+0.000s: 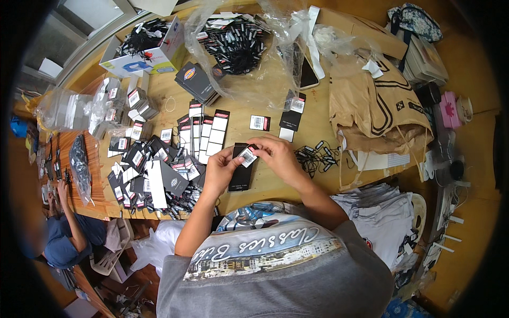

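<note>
At the near middle of the table, my left hand (218,170) and my right hand (279,157) are both closed at the fingertips on a small black-and-white barcode tag (247,157). Beneath it lies a larger black hang tag (240,180), partly covered by the hands. Left of my left hand spreads a heap of black hang tags (174,179), many with barcode labels and black strings. Sheets of white labels (216,136) lie just beyond. A single barcode label (260,123) rests past my fingers, and loose black tag strings (318,158) lie right of my right hand.
At the back stand a box of black strings (164,55), a stack of black tags (195,82) and a plastic bag (275,79) around more strings. A phone (309,74) and a brown paper bag (374,100) lie to the right. Another person (69,233) works at far left.
</note>
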Tool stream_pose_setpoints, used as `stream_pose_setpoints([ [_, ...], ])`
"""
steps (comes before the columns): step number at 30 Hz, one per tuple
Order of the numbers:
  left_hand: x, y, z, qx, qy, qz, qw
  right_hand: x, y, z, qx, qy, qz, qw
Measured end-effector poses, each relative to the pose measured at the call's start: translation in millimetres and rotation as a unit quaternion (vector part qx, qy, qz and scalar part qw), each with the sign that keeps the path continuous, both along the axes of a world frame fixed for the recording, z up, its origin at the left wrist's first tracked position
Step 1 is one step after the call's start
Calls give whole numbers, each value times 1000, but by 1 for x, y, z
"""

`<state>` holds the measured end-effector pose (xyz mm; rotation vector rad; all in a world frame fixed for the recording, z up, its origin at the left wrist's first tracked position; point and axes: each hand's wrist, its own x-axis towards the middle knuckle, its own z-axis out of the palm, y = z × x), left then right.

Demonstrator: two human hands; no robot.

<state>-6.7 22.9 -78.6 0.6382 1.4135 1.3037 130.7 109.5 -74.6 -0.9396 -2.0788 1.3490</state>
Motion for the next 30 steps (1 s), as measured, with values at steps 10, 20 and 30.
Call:
stream_pose_setpoints([
  [10,-6,-3,-2,-45,-49,-33,997,93,50,-4,196,-253,-36,947],
  [20,10,-2,14,-41,-124,-125,984,66,43,14,-280,145,-69,946],
  [30,32,15,25,-24,-112,-194,974,24,17,24,-220,262,-56,938],
])
